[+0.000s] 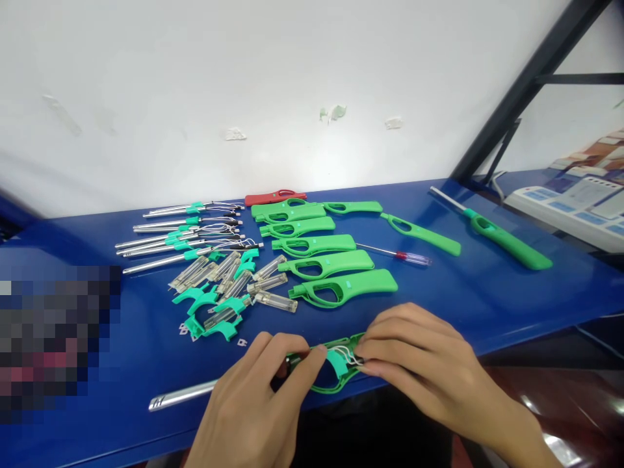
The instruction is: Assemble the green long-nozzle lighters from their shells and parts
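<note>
At the table's front edge, both my hands grip an opened green lighter casing (331, 387). My left hand (258, 396) pinches its front end, where a silver metal tube (182, 394) sticks out to the left. My right hand (419, 364) has its fingers pressed into the handle end, by a black part whose shape they mostly hide. Between the hands, a teal trigger (337, 361) and thin white wires (348, 354) show inside the casing. Beyond the hands lies a row of green lighter casings (368, 284).
Metal tubes with wires (160, 263), clear fuel tanks (275, 301) and teal triggers (195, 296) lie at left. A screwdriver (413, 258), a red casing (263, 199) and an assembled green lighter (511, 242) rest farther back. A black metal frame (511, 91) stands at right.
</note>
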Available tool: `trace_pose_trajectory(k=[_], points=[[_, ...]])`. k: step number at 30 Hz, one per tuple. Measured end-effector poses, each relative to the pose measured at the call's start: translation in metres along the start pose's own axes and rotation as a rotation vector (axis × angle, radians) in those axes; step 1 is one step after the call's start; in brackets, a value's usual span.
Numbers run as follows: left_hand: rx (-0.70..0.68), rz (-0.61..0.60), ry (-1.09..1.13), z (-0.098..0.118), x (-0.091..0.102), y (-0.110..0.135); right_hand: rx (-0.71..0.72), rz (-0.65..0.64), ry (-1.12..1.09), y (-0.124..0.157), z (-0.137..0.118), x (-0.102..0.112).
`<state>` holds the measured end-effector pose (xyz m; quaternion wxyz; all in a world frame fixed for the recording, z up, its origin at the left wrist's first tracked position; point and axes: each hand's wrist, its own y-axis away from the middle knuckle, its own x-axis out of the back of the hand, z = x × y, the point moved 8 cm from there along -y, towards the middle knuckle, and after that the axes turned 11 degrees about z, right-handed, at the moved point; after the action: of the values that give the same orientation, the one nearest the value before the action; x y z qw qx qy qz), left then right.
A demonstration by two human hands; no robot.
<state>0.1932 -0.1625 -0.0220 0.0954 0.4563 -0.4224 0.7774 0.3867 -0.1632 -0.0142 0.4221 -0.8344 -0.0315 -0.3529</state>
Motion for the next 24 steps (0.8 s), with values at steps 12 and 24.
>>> trace_pose_trajectory(k=[12,24], points=[[-0.019,0.007,-0.046,0.0001,0.0006,0.0026,0.005,-0.001,0.0,0.0004,-0.0001,0.0005],[-0.02,0.028,-0.001,0.0012,0.0022,-0.0001,0.005,0.011,-0.001,-0.0003,-0.0005,0.0015]])
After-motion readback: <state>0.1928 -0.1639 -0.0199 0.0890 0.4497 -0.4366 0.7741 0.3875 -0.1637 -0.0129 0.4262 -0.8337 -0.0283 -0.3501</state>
